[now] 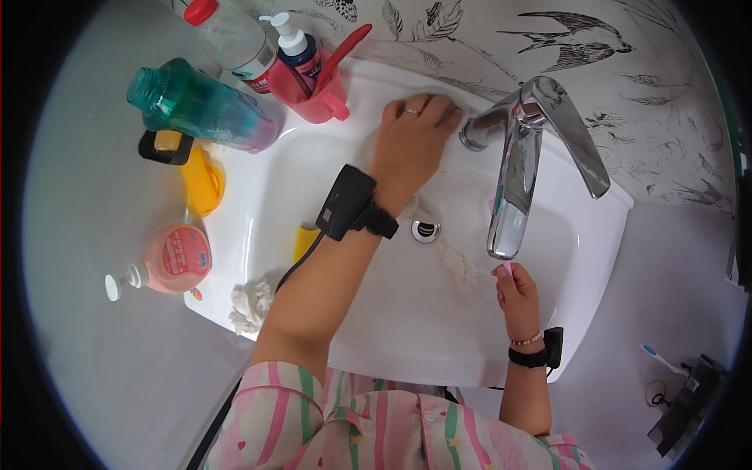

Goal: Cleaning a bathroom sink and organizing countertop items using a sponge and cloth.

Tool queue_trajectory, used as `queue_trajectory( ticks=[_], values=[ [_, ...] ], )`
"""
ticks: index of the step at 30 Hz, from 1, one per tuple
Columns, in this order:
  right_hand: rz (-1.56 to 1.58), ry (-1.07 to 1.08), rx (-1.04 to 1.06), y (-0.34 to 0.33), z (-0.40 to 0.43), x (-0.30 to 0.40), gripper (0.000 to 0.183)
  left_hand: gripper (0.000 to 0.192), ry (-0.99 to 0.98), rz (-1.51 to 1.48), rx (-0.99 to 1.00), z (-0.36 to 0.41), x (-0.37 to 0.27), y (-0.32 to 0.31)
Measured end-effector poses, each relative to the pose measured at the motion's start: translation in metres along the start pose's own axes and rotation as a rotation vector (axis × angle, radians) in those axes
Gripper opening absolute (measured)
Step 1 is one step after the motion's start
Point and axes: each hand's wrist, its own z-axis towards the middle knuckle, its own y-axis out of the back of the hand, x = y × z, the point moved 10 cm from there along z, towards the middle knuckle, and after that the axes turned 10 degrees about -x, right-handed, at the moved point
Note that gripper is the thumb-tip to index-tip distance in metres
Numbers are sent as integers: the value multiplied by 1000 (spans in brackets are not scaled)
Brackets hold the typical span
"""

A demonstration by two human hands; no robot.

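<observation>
My left hand (411, 132) reaches to the back ledge of the white washbasin (364, 352), just left of the faucet base. Its fingers curl down, and whatever lies under them is hidden. My right hand (518, 294) pinches a slim pink handle (507, 268) below the tip of the chrome faucet (514, 200). Most of that pink thing is hidden behind the spout. Near the middle of the bowl is the metal drain (425, 231), with a whitish, wet-looking clump (459, 264) beside it.
On the left rim stand a pink pump bottle (179, 258), a yellow bottle (202, 185), a teal bottle (205, 106) and a pink cup (311, 106). A crumpled white cloth (251, 305) and a yellow sponge (304, 242) lie left of my forearm. A toothbrush (664, 359) sticks out at the right.
</observation>
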Motion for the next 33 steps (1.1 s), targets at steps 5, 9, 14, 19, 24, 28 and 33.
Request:
queue_trajectory(
  ticks=[5,9,14,19,24,28,33],
  values=[
    [-21,-19,24,-7,-2,0,25,42,-18,42,97,4,-3,-6],
    [-11,-21,30,-7,-2,2,25,39,71,165,67,-4,10,0],
    [11,-45,42,-10,-2,2,24,38,-28,5,29,5,-4,-11],
    [17,-11,16,-5,4,7,26,38,7,10,115,1,2,-7],
    [67,41,-57,6,19,25,31,41,-32,-68,59,4,-1,-9],
    [26,84,-63,11,24,40,31,42,-5,-115,80,3,2,-10],
    [15,57,-81,16,25,41,28,42,52,-23,22,-4,23,-1]
  ],
)
